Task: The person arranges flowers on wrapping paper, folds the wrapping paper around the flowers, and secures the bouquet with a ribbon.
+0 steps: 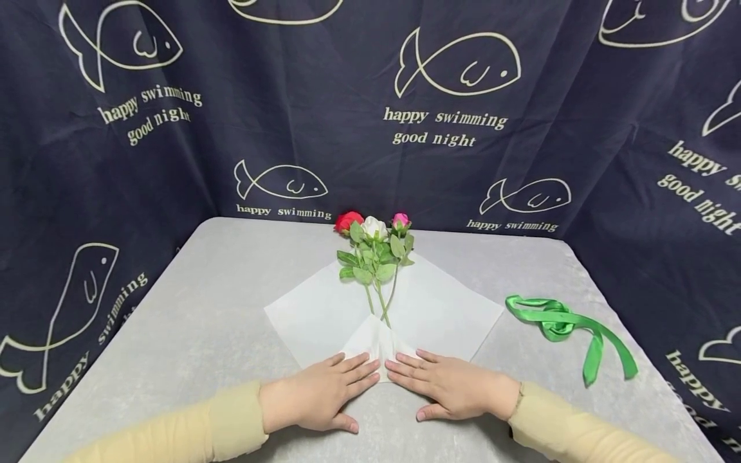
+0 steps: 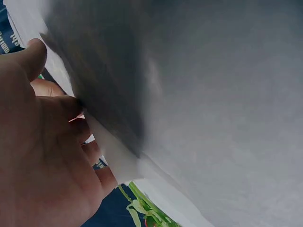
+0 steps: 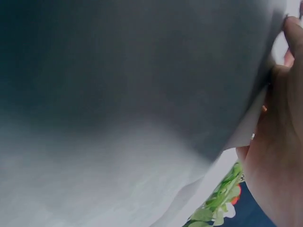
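Observation:
A sheet of white wrapping paper [image 1: 446, 308] lies on the table with its near corner folded up over the flower stems. My left hand [image 1: 327, 391] rests flat on the left side of this fold [image 1: 372, 337], fingers straight and pointing inward. Opposite it, my right hand [image 1: 451, 384] presses on the right side, fingers also extended. Three artificial roses lie on the paper with their heads at the far end: a red rose [image 1: 348, 222], a white rose [image 1: 374, 228] and a pink rose [image 1: 401, 222]. Their lower stems are hidden beneath the fold.
A loosely coiled green ribbon [image 1: 558, 319] lies on the grey table [image 1: 231, 283], right of the paper. Dark blue curtains [image 1: 359, 83] printed with fish enclose the back and sides.

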